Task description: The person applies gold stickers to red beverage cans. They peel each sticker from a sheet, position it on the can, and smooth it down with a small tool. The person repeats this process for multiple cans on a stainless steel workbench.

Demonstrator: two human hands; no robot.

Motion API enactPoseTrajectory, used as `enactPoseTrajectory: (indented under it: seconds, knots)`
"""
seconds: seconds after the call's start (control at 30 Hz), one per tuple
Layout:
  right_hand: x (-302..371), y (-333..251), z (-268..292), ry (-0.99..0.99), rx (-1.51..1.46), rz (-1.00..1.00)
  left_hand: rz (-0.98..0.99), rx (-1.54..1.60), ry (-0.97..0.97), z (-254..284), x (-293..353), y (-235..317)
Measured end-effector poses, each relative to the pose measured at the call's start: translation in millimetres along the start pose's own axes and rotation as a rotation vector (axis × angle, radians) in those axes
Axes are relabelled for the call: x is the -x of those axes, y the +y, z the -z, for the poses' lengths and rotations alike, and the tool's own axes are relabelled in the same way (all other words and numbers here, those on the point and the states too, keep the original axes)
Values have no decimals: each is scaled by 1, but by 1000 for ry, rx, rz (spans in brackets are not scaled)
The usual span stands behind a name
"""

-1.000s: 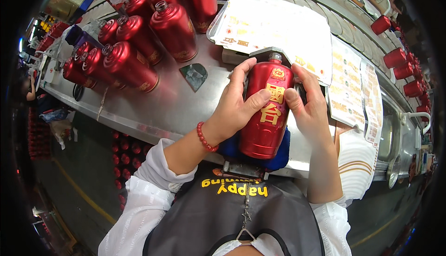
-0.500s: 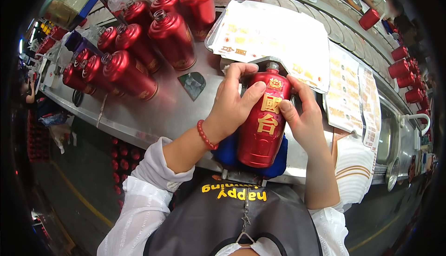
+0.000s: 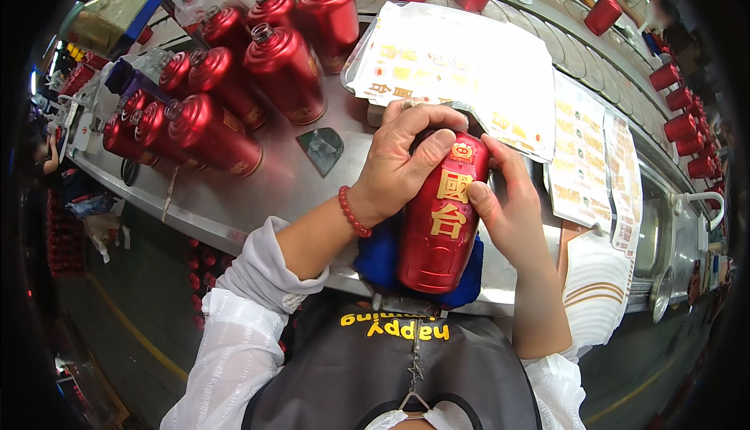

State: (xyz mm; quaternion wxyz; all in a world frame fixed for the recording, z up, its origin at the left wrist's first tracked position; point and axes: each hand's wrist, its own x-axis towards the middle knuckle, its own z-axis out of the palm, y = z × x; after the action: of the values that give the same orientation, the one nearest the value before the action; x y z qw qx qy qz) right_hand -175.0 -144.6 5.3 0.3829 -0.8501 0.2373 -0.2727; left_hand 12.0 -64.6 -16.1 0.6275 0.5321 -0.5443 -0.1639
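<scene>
A red metallic bottle with gold characters down its front lies tilted toward me, on a blue cloth pad at the counter's edge. My left hand is wrapped over its shoulder, thumb on the front, and covers its neck. Along the right side my right hand grips it, with the thumb by the gold characters and the fingers near the shoulder. White sheets of gold and red decals lie just beyond my hands. A dark flat piece with a rounded edge rests left of my left hand.
Several red bottles stand grouped on the metal counter at the left. More decal sheets lie at the right, near a sink. Behind runs a slatted conveyor carrying red bottles. Another person is at the far right.
My left hand has slid over the bottle's top, hiding the neck that showed before. The bottle has come slightly nearer to me. Bottles on the conveyor have shifted.
</scene>
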Motion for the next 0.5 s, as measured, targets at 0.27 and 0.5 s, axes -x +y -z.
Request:
enactPoseTrajectory:
  seconds: [0.27,0.5]
  knots:
    - [0,2,1,-5,-81,-26,25,-120,-104,7,-1,-1]
    - [22,9,-8,-13,-131,-63,66,-62,-53,6,42,1]
